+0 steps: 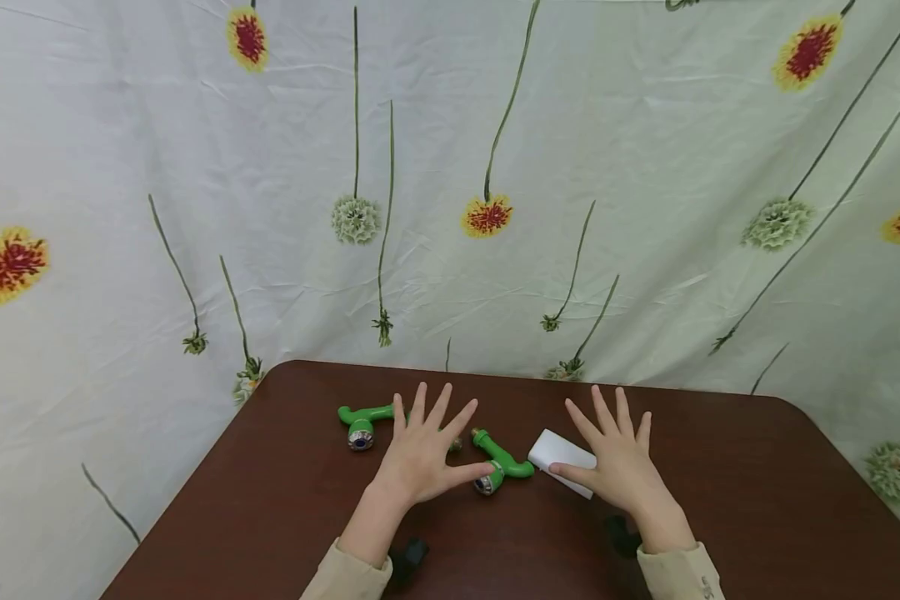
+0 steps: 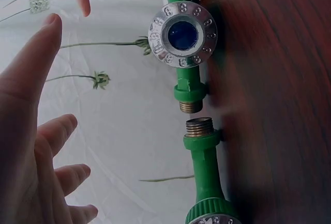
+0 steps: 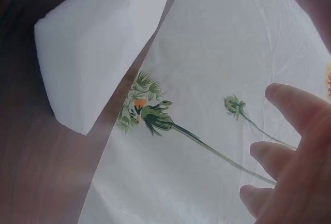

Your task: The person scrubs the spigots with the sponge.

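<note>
My left hand point(image 1: 418, 460), fingers spread wide, hovers over the table between two green taps and holds nothing. The left tap point(image 1: 375, 413) lies partly hidden behind its fingers. By its thumb is the other tap point(image 1: 504, 461), with a round silver knob end. In the left wrist view, the brass threaded ends of this upper tap point(image 2: 189, 81) and the lower tap point(image 2: 207, 172) point at each other. My right hand point(image 1: 621, 468) is also spread and holds nothing; its thumb overlaps a white sponge-like block point(image 1: 557, 447) in the head view. The right wrist view shows this block point(image 3: 98, 48) close up.
The dark brown table point(image 1: 525, 550) has rounded far corners. Behind it hangs a white cloth point(image 1: 435, 275) printed with flowers. Black devices point(image 1: 411, 558) sit at both wrists, below beige sleeves point(image 1: 348, 573).
</note>
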`<state>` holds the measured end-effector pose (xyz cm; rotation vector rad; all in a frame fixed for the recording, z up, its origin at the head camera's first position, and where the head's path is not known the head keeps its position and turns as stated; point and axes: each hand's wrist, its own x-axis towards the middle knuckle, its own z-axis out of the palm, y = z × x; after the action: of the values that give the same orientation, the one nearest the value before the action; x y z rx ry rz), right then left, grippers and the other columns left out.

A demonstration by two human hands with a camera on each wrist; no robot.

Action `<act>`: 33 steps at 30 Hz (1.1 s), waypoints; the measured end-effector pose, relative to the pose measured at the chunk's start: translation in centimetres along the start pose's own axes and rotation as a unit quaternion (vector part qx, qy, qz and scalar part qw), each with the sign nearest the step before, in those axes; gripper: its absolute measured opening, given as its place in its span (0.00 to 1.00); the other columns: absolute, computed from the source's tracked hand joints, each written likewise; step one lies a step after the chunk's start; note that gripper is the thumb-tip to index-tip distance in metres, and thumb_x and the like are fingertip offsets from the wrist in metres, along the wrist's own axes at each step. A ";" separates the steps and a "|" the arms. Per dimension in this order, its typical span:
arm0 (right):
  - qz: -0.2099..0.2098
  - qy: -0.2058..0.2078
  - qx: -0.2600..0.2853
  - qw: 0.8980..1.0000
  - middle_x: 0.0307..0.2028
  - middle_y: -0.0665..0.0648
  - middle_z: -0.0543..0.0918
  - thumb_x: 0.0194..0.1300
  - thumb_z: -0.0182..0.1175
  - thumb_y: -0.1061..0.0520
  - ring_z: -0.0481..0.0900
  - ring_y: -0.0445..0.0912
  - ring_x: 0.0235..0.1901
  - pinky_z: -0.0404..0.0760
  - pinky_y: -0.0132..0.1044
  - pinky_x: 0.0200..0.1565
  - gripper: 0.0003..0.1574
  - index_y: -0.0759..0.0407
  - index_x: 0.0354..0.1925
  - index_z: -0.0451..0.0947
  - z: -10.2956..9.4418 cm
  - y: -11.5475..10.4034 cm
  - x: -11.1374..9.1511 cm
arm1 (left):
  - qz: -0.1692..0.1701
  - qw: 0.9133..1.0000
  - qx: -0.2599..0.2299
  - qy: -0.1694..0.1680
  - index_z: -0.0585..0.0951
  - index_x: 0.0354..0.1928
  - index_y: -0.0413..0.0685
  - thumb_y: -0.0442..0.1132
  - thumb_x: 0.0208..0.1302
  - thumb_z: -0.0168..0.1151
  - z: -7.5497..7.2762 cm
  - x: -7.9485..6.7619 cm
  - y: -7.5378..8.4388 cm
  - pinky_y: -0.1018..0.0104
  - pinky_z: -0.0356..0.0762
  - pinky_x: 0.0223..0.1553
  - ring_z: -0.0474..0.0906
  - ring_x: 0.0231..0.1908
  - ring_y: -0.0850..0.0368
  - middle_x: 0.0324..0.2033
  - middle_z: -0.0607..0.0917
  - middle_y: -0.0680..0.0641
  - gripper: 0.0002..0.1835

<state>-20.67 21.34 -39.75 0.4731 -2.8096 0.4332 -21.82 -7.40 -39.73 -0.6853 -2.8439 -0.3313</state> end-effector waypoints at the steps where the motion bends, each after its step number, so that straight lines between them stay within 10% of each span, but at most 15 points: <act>1: 0.000 0.000 -0.001 1.000 0.71 0.67 0.45 0.50 0.64 0.30 0.28 0.63 0.69 0.29 0.72 0.58 0.57 0.53 0.71 0.58 0.0 0.0 0.0 | 0.000 1.000 0.002 0.000 0.53 0.73 0.67 0.78 0.53 0.44 0.0 0.0 0.0 0.31 0.28 0.61 0.32 0.70 0.36 0.72 0.49 0.44 0.47; 33: -0.001 0.003 -0.006 1.000 0.72 0.66 0.45 0.50 0.65 0.31 0.27 0.63 0.70 0.29 0.71 0.59 0.57 0.52 0.71 0.57 -0.1 -0.2 -0.1 | 0.021 1.000 0.021 0.000 0.55 0.72 0.65 0.79 0.52 0.43 0.5 0.1 0.9 0.31 0.31 0.62 0.35 0.69 0.34 0.72 0.50 0.43 0.48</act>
<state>-20.47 21.29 -39.63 0.4699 -2.8037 0.4177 -21.52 -6.46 -40.03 -0.7365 -2.8240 -0.2640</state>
